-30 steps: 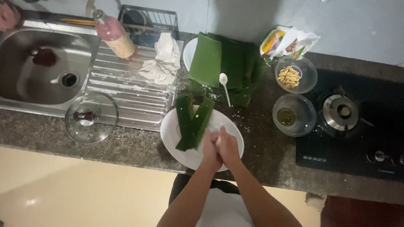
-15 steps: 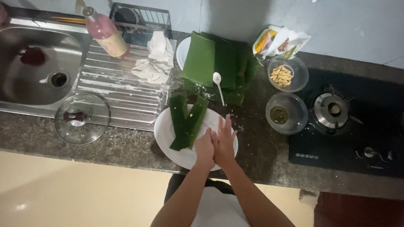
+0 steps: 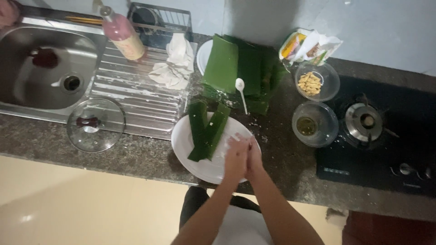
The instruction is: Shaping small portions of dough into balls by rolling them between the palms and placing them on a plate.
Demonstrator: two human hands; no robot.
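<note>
White plate (image 3: 190,149) on dark granite counter (image 3: 136,156), at its front edge, two folded green leaf strips (image 3: 206,129) lying across its left half. Left hand (image 3: 236,156) and right hand (image 3: 254,156) pressed palm to palm over the plate's right side; anything between them hidden. Just behind: stack of green leaves (image 3: 240,68) with white spoon (image 3: 240,90). Glass lid (image 3: 95,124) left, two glass bowls (image 3: 315,123) right.

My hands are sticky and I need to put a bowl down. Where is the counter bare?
Bare granite lies between the glass lid and the white plate. It is crowded behind the plate, by the leaf stack, spoon and two glass bowls.
</note>
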